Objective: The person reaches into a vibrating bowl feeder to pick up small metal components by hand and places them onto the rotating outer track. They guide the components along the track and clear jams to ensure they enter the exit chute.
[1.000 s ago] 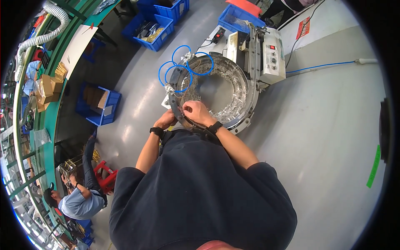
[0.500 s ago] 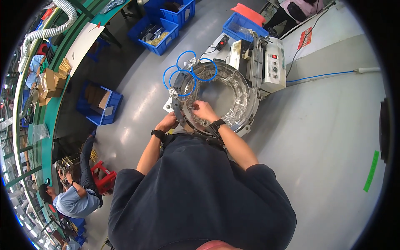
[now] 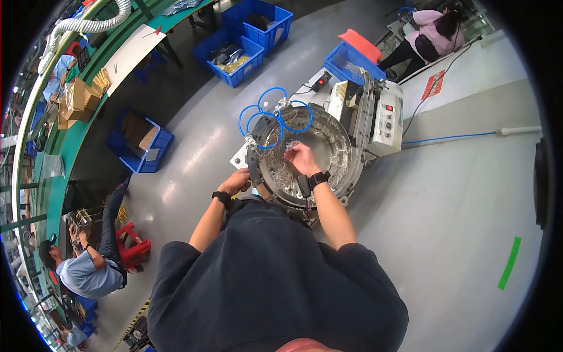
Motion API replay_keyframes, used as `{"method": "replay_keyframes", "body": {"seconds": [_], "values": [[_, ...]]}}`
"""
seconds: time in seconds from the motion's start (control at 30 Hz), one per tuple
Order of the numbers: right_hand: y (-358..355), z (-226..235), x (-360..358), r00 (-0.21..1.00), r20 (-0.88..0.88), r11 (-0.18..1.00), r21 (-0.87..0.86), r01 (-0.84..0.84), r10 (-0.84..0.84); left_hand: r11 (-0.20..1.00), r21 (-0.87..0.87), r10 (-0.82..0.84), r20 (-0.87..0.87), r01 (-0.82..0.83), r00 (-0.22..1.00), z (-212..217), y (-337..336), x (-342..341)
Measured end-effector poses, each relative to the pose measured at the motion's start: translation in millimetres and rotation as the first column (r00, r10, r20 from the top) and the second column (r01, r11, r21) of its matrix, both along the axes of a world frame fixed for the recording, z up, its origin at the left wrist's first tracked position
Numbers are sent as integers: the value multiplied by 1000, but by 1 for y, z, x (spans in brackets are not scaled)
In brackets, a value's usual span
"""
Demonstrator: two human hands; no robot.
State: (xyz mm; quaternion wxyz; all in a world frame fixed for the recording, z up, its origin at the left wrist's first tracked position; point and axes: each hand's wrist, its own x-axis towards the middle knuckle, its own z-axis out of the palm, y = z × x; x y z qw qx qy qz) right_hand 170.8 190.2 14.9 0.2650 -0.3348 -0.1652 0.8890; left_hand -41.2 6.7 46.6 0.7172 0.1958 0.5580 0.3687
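A round metal vibrating feeder bowl (image 3: 346, 164) with spiral tracks stands in front of me, with blue air hoses (image 3: 265, 114) looped over its far left rim. My right hand (image 3: 300, 157) reaches into the bowl's middle, fingers bent around small clear parts. My left hand (image 3: 237, 180) rests on the bowl's near left rim, fingers curled over the edge. Both wrists wear black bands.
A grey control box (image 3: 384, 117) and feed track sit behind the bowl on the right. Blue bins (image 3: 243, 50) stand on the floor beyond; another (image 3: 139, 144) lies left. A seated person (image 3: 88, 273) works at lower left, another person (image 3: 431, 38) at top right. A blue hose (image 3: 446, 139) runs right.
My right hand has moved from the bowl's near rim into its middle. My left hand stayed on the rim. The view shifted closer over the bowl.
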Motion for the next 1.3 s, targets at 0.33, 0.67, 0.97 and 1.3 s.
{"method": "replay_keyframes", "body": {"seconds": [0.33,0.67,0.97,1.3], "values": [[27,-21,-5,990,-124,984,-169,51,-73,1000,18,-7,33,6,999,-3,-7,0],[24,-1,-23,957,-90,930,-278,242,-276,999,31,10,45,-11,999,-9,-6,-2],[30,21,-53,943,-245,964,-195,180,-226,999,36,12,73,-14,997,-8,-8,4],[32,35,-49,965,-245,970,-242,29,-90,999,32,19,64,-21,998,-3,-6,1]]}}
